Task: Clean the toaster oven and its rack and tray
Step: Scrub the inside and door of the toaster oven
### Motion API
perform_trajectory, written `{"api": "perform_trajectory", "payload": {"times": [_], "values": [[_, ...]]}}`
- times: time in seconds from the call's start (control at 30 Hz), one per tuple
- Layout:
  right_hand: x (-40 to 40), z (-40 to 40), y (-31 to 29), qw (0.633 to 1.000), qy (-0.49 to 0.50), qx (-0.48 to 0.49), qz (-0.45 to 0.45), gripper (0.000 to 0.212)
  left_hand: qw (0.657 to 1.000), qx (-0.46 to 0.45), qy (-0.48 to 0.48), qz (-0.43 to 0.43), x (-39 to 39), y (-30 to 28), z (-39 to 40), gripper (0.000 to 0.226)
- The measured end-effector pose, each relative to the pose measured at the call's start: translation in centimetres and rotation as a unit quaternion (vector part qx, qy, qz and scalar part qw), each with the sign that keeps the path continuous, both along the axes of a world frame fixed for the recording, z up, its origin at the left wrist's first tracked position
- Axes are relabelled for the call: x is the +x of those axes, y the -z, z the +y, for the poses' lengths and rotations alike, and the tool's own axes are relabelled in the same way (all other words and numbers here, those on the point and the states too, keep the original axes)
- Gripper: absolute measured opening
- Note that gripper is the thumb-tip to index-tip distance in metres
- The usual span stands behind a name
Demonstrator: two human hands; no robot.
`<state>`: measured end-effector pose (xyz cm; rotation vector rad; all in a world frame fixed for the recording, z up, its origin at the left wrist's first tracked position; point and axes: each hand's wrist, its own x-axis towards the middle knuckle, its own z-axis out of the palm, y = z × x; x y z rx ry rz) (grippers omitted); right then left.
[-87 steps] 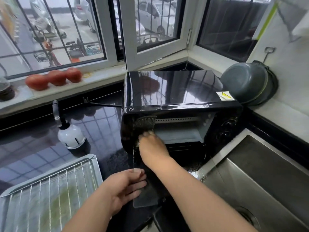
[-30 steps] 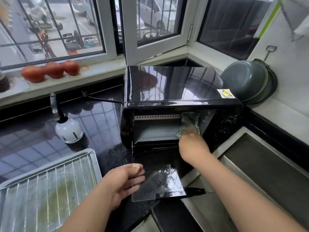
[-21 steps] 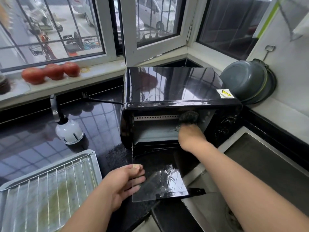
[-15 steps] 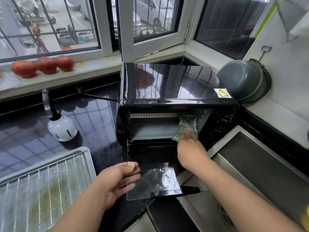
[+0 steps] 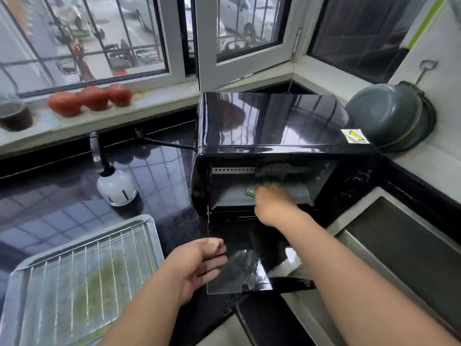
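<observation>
The black toaster oven (image 5: pixel 274 121) stands on the dark counter with its glass door (image 5: pixel 239 273) folded down and wet. My right hand (image 5: pixel 274 203) reaches into the oven cavity and holds a green scouring pad (image 5: pixel 272 171) against the inside, near the middle top; the hand is blurred. My left hand (image 5: pixel 197 263) holds the door's left edge, thumb on top and fingers underneath. The wire rack (image 5: pixel 99 265) lies in the metal tray (image 5: pixel 20 283) at the lower left, with greenish residue under the wires.
A white spray bottle (image 5: pixel 116 186) stands left of the oven. The steel sink (image 5: pixel 399 245) is at the right. Grey basins (image 5: pixel 389 116) lean on the wall behind it. Three tomatoes (image 5: pixel 92 97) and a dark jar (image 5: pixel 15 116) sit on the windowsill. The oven's cord (image 5: pixel 162 142) runs left.
My right hand with the pad has moved from the oven's right inner side toward the middle and deeper in. My left hand stays on the door edge.
</observation>
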<state>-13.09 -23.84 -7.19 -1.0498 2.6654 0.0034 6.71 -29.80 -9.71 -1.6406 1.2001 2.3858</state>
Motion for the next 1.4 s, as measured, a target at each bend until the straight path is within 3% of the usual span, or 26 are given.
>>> {"api": "perform_trajectory", "payload": {"times": [0.23,0.4,0.6,0.87,1.0,1.1,1.23,1.4], "values": [[5.6,-3.5,1.2,0.98,-0.166,-0.112,0.006,0.038,1.0,0.0,-0.003,0.0,-0.2,-0.4,0.4,0.019],[5.5,0.2,0.9,0.961,-0.253,-0.112,-0.009,0.061,1.0,0.006,0.004,0.006,-0.1,-0.5,0.4,0.017],[5.2,-3.1,0.3,0.976,-0.189,-0.106,0.001,0.033,1.0,0.004,-0.005,0.006,0.0,-0.2,0.3,0.019],[5.9,-0.7,1.4,0.962,-0.23,-0.131,0.063,0.046,1.0,0.009,-0.007,0.009,-0.1,-0.1,0.3,0.022],[2.9,2.9,-0.5,0.978,-0.145,0.029,0.149,0.031,1.0,0.015,-0.019,0.008,-0.2,-0.4,0.4,0.018],[-0.8,7.2,-1.1,0.961,-0.097,0.146,0.212,0.032,1.0,0.012,-0.014,0.009,-0.2,-0.5,0.5,0.018],[-1.9,3.8,-1.0,0.985,-0.045,0.12,0.119,0.029,1.0,0.01,-0.017,0.01,0.0,-0.5,0.4,0.019],[-1.2,3.0,-0.6,0.986,-0.035,0.087,0.134,0.029,1.0,0.01,-0.016,0.009,0.1,-0.1,0.3,0.019]]}}
